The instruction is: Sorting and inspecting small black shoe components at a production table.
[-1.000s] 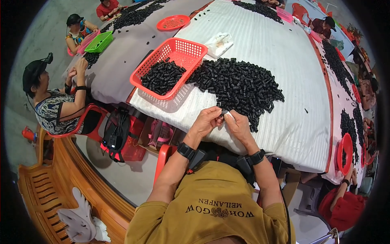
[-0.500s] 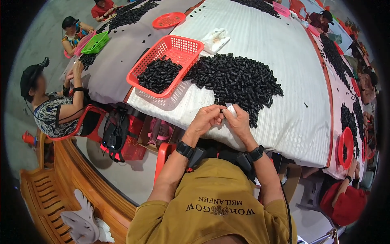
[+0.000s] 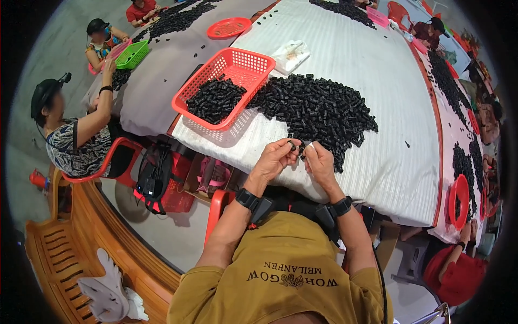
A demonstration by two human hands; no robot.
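At the near edge of the white-covered table, my left hand [image 3: 276, 159] pinches a small black cylindrical piece [image 3: 292, 145] between thumb and fingers. Close beside it, my right hand [image 3: 320, 162] is closed on a small flat pale piece [image 3: 309, 144], mostly hidden by the fingers; its exact kind does not show. A dark bit shows between the two hands. Right beyond them spreads a heap of black cylindrical pieces [image 3: 324, 108]. To its left stands a red plastic basket [image 3: 245, 73], partly filled with the same kind of pieces.
A crumpled white plastic bag [image 3: 291, 56] lies behind the heap, and a red round tray [image 3: 229, 28] farther back. On the left a person [image 3: 81, 124] sits at the adjoining table near a green basket [image 3: 132, 54]. A wooden bench [image 3: 59, 259] stands behind at the left.
My hands have drawn slightly apart, and the black piece's end now shows at my left fingertips. The person on the left has raised a hand.
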